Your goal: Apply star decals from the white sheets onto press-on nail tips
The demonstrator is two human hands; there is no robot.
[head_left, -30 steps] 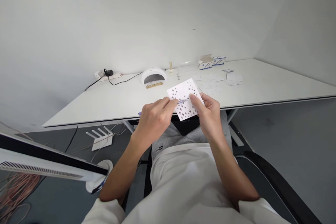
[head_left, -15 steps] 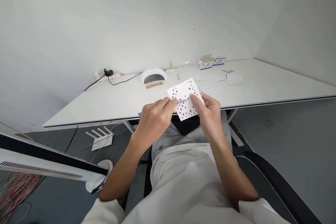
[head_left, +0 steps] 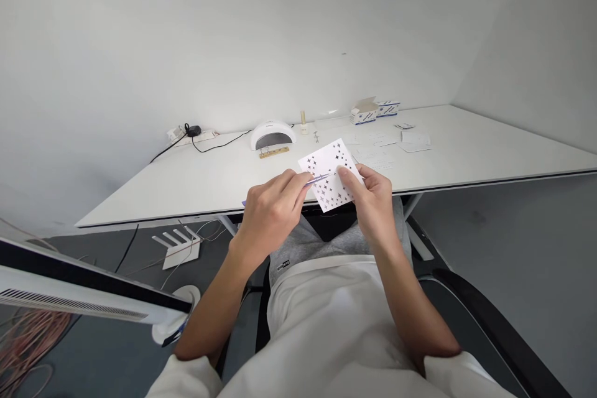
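Note:
My right hand (head_left: 373, 196) pinches a white sticker sheet (head_left: 336, 196) printed with dark four-pointed stars, its thumb lying on the front. The sheet is tilted, above the desk's front edge. My left hand (head_left: 275, 205) is closed around slim purple tweezers (head_left: 318, 180), whose tips lie over the middle of the sheet, close to my right thumb. The other end of the tweezers shows behind my left hand. Whether the tips grip a star is too small to tell.
On the white desk (head_left: 186, 183) stand a white nail lamp (head_left: 273, 134), a wooden strip (head_left: 274, 152), a small bottle (head_left: 304, 124) and small boxes (head_left: 364, 113). Papers (head_left: 415, 140) lie at the right. A router (head_left: 181, 252) and a white tower appliance (head_left: 93, 298) are at lower left.
My left hand has drawn slightly left and down, so more of the tweezers shows over the sheet. My right hand and the sheet have hardly moved.

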